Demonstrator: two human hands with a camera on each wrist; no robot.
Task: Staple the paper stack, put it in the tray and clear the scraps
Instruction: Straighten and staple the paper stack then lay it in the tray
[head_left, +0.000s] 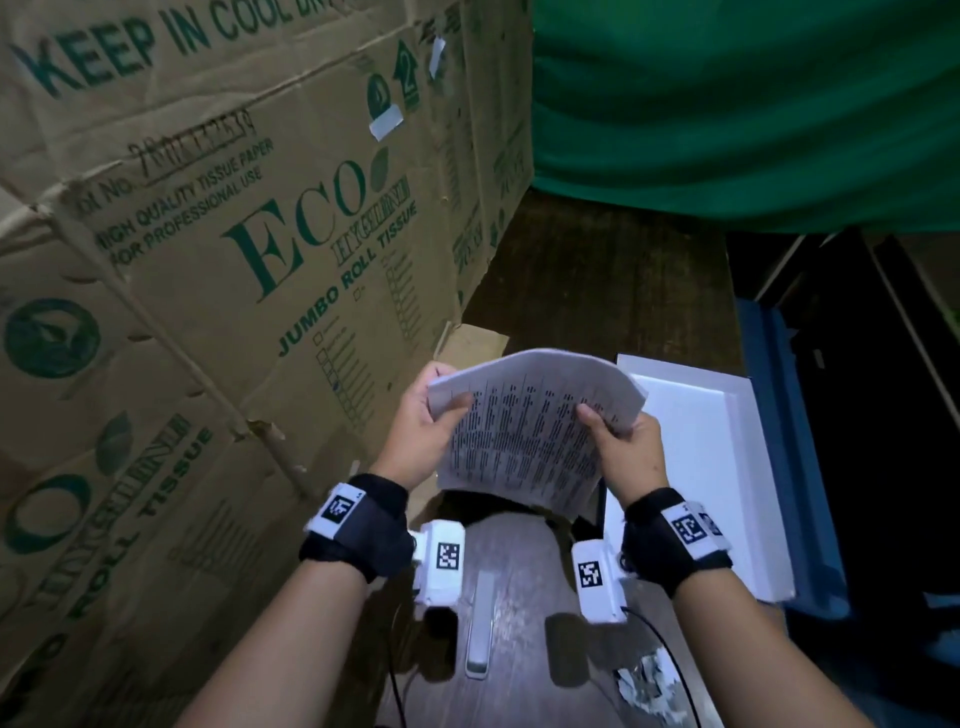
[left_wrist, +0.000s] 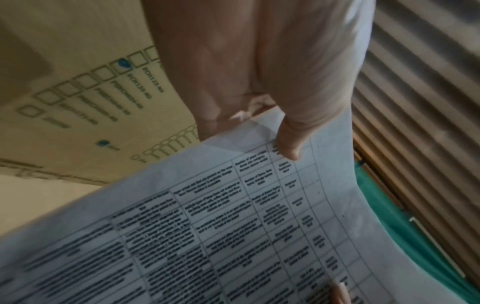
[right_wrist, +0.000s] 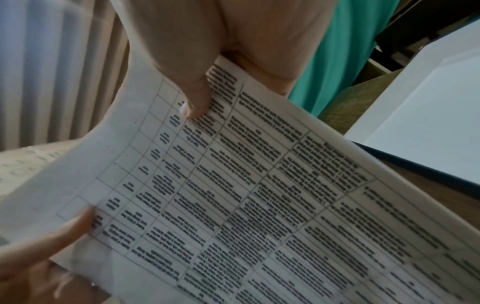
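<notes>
Dim head view with dark right side, wide-angle bending at edges, both wrist views soft and blurred

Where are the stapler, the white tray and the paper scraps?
stapler (head_left: 479, 618), head view, middle of its top arm.
white tray (head_left: 701, 415), head view, bare floor.
paper scraps (head_left: 644, 680), head view, centre of pile.

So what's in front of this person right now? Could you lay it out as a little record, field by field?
Held item: white printed paper stack, lifted and bowed
Left hand: grips the stack's left edge, thumb on top
Right hand: grips the right edge, thumb on top
Stapler: grey metal stapler lying on the dark wooden table, below the stack, untouched
Tray: white shallow tray, to the right of the stack
Scraps: torn white paper scraps near the right forearm
Surroundings: brown printed cardboard boxes on the left, green cloth behind
</notes>
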